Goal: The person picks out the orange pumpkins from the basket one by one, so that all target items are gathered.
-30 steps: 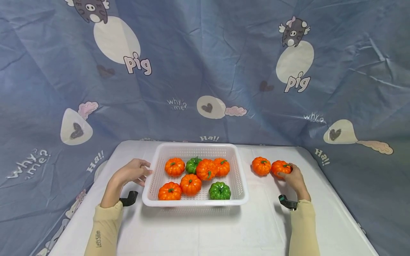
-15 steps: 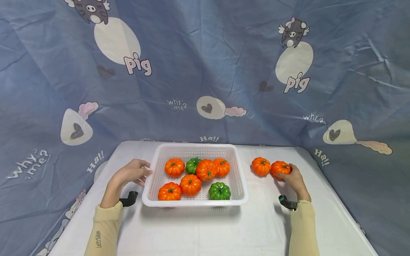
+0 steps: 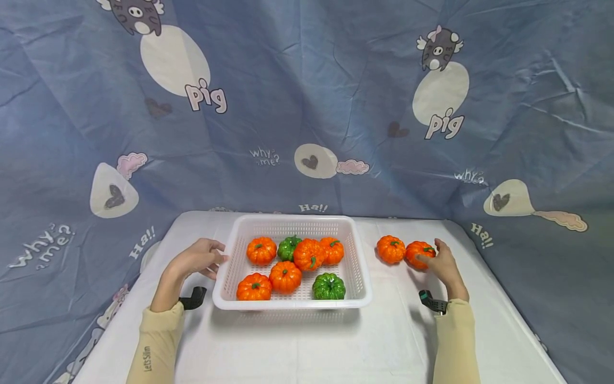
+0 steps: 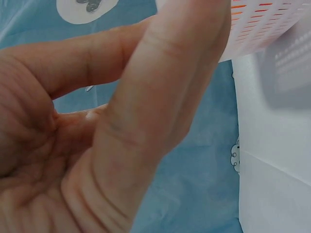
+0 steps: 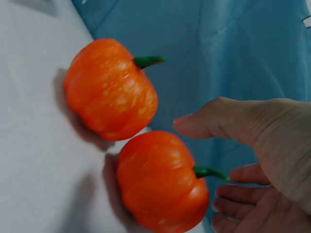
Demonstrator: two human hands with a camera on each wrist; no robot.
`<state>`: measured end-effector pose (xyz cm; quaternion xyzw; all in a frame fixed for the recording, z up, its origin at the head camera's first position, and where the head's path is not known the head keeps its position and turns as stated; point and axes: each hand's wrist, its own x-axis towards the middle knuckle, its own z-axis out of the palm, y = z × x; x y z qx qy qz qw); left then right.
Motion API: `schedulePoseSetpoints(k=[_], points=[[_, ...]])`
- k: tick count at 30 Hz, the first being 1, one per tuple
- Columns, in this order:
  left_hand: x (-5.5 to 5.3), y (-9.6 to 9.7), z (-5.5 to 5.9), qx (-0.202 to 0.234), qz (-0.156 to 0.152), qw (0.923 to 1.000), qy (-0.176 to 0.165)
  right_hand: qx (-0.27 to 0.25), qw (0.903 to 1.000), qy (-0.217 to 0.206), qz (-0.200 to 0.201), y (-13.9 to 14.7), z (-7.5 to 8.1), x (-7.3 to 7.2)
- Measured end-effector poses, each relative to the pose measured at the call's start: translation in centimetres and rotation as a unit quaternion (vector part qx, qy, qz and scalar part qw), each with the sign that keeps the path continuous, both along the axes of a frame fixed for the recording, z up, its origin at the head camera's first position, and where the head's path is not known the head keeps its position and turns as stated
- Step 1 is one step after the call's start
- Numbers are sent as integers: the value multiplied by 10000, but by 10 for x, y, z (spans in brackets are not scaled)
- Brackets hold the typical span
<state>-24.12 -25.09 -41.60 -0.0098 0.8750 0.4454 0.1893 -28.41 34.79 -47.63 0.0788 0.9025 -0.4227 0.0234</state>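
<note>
At the right, my right hand (image 3: 446,265) hovers just beside a small orange pumpkin (image 3: 418,255), thumb and fingers spread apart. The right wrist view shows this pumpkin (image 5: 163,184) with its green stem pointing at the fingertips, and space between it and the thumb (image 5: 194,126). A second orange pumpkin (image 3: 390,250) sits right up against its left side. My left hand (image 3: 194,257) is at the left end of a white plastic basket (image 3: 292,304), fingers relaxed and fingertips right at the rim. Several orange pumpkins (image 3: 285,277) and two green ones (image 3: 329,287) lie in the basket.
The basket stands on a white-covered table (image 3: 384,341). Blue printed cloth (image 3: 307,106) hangs behind and along both sides of the table. A black wrist device (image 3: 193,298) sticks out inward from the left wrist, and another such device (image 3: 431,302) from the right.
My right hand has loosened from the right-hand orange pumpkin, its fingers spreading and drawing back slightly to the right. The pumpkin stays in place. My left hand and the basket have not moved.
</note>
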Motion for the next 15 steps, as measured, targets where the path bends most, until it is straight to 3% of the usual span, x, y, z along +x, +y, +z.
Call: schedulePoseSetpoints(k=[15], points=[[0, 1, 1, 3, -18, 10000, 27, 18, 9967, 758, 286, -17, 33, 7]])
